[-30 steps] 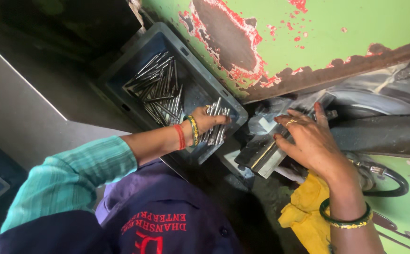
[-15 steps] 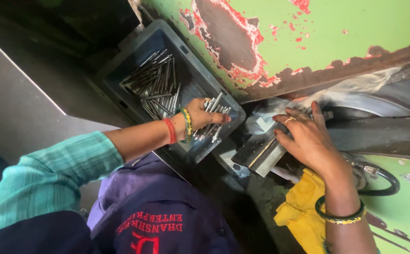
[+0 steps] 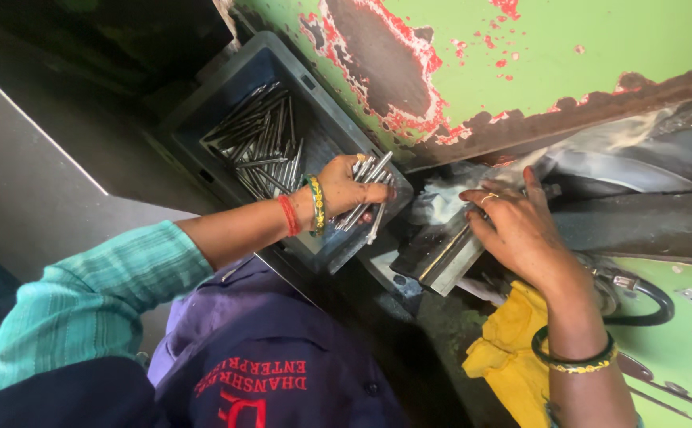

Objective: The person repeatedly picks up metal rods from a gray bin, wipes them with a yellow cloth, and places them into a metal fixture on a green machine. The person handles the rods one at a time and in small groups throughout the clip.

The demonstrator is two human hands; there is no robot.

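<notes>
Your left hand (image 3: 346, 186) is closed around a bundle of pins (image 3: 366, 194), thin steel rods, maybe a dozen, fanned out past your fingers to the right and down. The fist is tight enough to keep them together, but one or two hang loose at the bottom edge. The bundle sits over the near right corner of the bin (image 3: 203, 123), not in it; the rest of the pins (image 3: 262, 147) lie heaped lengthways inside, so they can be grabbed along their axis w/o tangling.

Your right hand (image 3: 520, 230) lies flat and open on the metal block (image 3: 441, 246), fingers spread, nothing gripped. It looks like you're steadying the block or feeling its top face, thumb side toward the bundle. The block is tilted, its lower corner pointing at you. A yellow cloth (image 3: 504, 357) is bunched under your right forearm, next to a dark hose (image 3: 639, 305) on the green machine (image 3: 568, 55) w/ flaking paint.

Vs. half a sec ago: the left hand has come a bit further out of the bin toward the block, and the bundle is fanned wider. The right hand is barely shifted, same flat rest. The bin, cloth and hose are unchanged.
</notes>
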